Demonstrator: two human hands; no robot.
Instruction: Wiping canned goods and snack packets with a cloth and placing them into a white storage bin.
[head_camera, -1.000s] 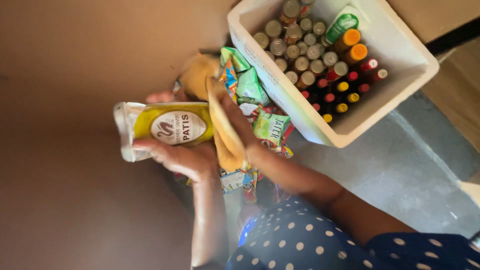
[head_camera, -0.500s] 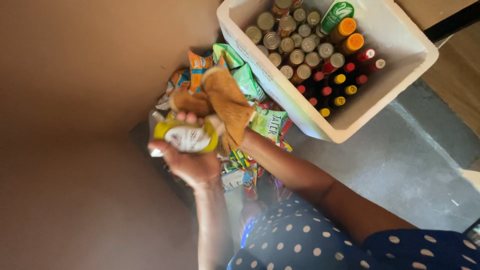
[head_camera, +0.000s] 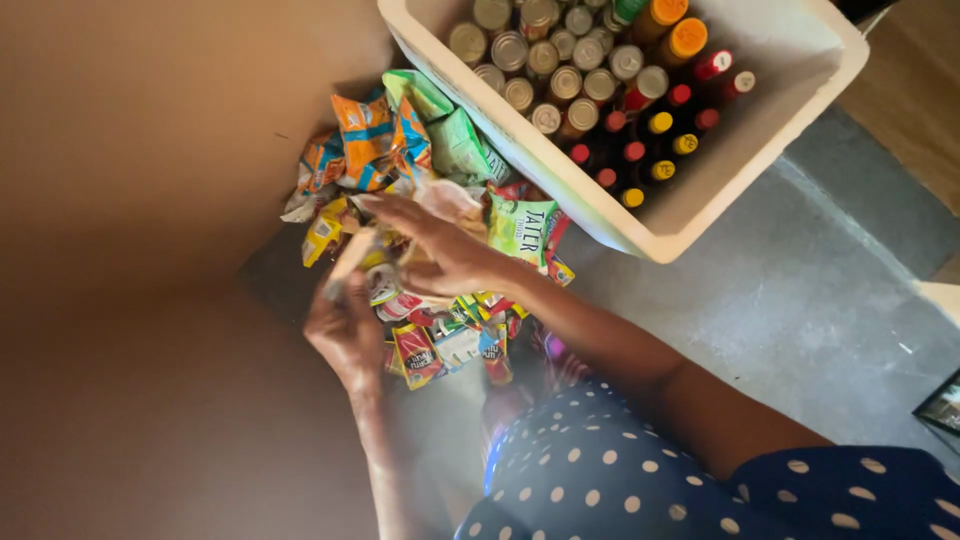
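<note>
My left hand (head_camera: 345, 335) is blurred with motion and grips a blurred pale bottle (head_camera: 348, 262) that sticks up from its fist. My right hand (head_camera: 435, 250) lies just right of it with fingers stretched out. It presses a pale orange cloth (head_camera: 447, 197) against the bottle's upper end. Both hands hover over a heap of colourful snack packets (head_camera: 375, 140) on the grey floor. My right forearm runs down to my dark blue, white-dotted dress (head_camera: 620, 480).
A white tub (head_camera: 640, 225) at the upper right holds several tin cans (head_camera: 545, 60) and bottles with red, yellow and orange caps (head_camera: 650, 125). A brown wall (head_camera: 150, 200) fills the left side. Grey floor (head_camera: 800, 320) lies to the right.
The yellow-labelled bottle in my left hand turned end-on, then dropped lower toward the packets. My right hand kept the cloth on it and its fingers have spread out.
</note>
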